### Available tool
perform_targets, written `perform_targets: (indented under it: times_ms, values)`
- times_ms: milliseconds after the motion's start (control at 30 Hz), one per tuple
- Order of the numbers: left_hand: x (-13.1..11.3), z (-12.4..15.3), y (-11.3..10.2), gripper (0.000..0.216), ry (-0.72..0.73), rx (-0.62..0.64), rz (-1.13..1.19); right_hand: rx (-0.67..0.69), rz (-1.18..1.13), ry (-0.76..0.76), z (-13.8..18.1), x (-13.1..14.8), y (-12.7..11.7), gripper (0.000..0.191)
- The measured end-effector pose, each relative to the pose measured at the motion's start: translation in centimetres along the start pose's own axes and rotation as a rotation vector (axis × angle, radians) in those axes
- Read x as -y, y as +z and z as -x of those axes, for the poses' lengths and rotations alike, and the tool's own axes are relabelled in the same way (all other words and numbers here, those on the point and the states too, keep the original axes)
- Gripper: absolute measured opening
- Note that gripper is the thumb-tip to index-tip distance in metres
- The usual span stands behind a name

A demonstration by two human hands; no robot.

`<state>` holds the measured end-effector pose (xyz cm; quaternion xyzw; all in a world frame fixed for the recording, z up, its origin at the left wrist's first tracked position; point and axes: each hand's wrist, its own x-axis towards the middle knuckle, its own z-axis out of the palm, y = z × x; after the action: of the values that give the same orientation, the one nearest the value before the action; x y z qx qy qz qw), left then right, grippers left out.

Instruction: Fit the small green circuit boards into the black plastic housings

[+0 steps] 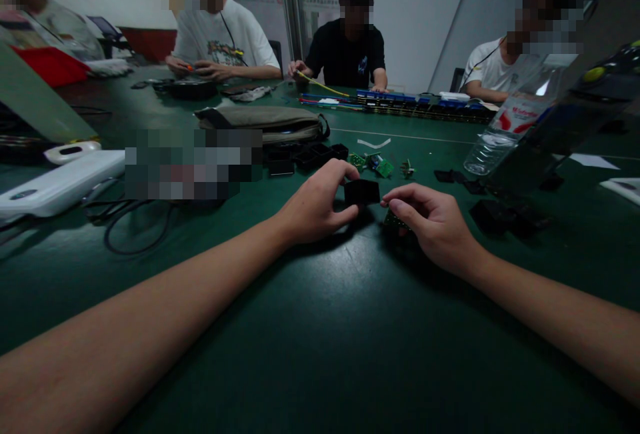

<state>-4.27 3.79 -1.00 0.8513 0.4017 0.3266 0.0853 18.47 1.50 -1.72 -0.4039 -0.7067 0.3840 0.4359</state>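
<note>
My left hand (320, 202) grips a small black plastic housing (363, 192) between thumb and fingers, just above the green table. Close beside it on the right, my right hand (431, 222) pinches a small green circuit board (394, 219), partly covered by the fingers. The board and the housing are apart. Beyond my hands lie several loose green circuit boards (384, 167) with parts on them. Several more black housings (320, 154) sit in a cluster behind my left hand. Black pieces (500, 216) also lie to the right of my right hand.
A grey-brown pouch (265, 124) lies behind the housings. At right stand a clear water bottle (507, 127) and a dark, tilted object (560, 121). A white device (60, 184) and a looped black cable (137, 241) are at left. Several people sit across the green table (345, 341).
</note>
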Motion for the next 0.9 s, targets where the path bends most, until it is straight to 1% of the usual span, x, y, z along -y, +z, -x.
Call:
perform_targets:
  times_ms: [267,533,900]
  values:
    - [0.02,0.09,0.1,0.029,-0.011,0.029,0.022,-0.014,0.001,-0.01,0.02,0.04,0.06,0.024]
    - [0.47,0.13,0.31,0.036,-0.011,0.048,-0.049,-0.04,0.089,-0.043,-0.04,-0.19,-0.01,0.021]
    - [0.3,0.12,0.22,0.036,-0.026,0.058,-0.062,0.014,0.146,-0.057,-0.08,-0.29,-0.05,0.02]
